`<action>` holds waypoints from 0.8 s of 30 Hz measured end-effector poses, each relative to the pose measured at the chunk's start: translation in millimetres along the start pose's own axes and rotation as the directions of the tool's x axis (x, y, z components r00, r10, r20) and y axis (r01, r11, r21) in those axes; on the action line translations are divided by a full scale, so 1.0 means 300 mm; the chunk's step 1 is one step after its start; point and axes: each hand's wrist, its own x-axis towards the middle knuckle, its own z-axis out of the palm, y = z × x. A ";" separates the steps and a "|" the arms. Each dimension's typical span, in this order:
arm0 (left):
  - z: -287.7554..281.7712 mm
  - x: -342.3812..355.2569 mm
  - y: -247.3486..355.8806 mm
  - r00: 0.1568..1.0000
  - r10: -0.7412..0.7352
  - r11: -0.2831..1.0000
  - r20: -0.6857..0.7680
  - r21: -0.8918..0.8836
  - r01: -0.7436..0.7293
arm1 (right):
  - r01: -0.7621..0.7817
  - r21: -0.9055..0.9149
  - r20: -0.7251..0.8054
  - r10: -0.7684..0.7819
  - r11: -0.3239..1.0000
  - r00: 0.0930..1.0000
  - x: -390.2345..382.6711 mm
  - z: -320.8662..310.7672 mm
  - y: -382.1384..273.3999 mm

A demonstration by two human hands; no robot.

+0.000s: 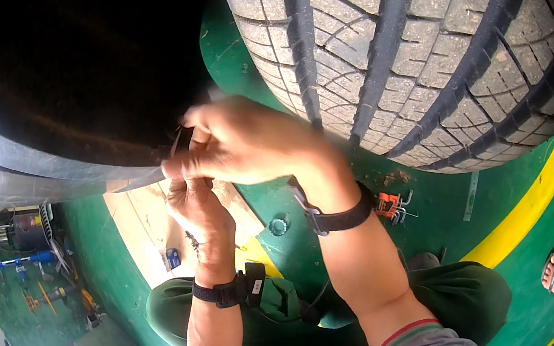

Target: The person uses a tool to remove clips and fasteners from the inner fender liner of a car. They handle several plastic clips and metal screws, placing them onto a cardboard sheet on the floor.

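My right hand (246,139) reaches across from the right, just under the tire (403,69), to the lower edge of a light silver curved panel (60,185). Its fingers are bent in a pinch at the panel's end; a thin, blurred sliver shows by the fingertips, too unclear to name. Just below, my left hand (204,216) comes up from beneath, its fingers closed at the same edge and partly covered by the right hand. What it grips is hidden. Behind the panel edge lies a dark, rust-brown surface (94,118), mostly lost in shadow.
A cardboard sheet (144,231) with a small blue item (172,258) lies below my hands. Orange-handled folding keys (387,205) and a clear round cap (279,225) rest on the green floor. Tools (46,266) lie lower left; another person's foot (553,272) is at right.
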 end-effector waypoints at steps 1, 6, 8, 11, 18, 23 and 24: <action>-0.031 0.005 -0.020 1.000 -0.013 0.998 0.026 0.062 0.011 | -0.099 -0.073 -0.065 0.095 0.992 0.993 0.017 -0.004 -0.015; -0.034 0.010 -0.029 1.000 -0.001 0.991 0.021 0.132 -0.002 | -0.231 -0.154 -0.352 0.165 0.961 0.921 0.123 0.032 -0.002; -0.021 0.007 -0.028 1.000 0.012 0.990 0.014 0.142 -0.013 | -0.153 -0.224 -0.401 0.052 0.963 0.915 0.176 0.091 0.091; -0.032 0.009 -0.034 1.000 0.016 0.990 0.020 0.141 -0.019 | -0.048 -0.280 -0.452 -0.087 0.959 0.888 0.182 0.121 0.122; -0.030 0.006 -0.028 1.000 0.021 0.988 0.018 0.151 -0.023 | -0.003 -0.240 -0.376 -0.090 0.971 0.922 0.112 0.085 0.079; -0.034 0.008 -0.030 0.999 0.033 0.991 0.032 0.131 -0.037 | 0.019 -0.172 -0.235 -0.059 0.985 0.970 0.095 0.059 0.062; -0.038 0.009 -0.028 0.999 0.032 0.988 0.036 0.150 -0.037 | -0.015 -0.206 -0.260 -0.040 0.978 0.965 0.105 0.063 0.060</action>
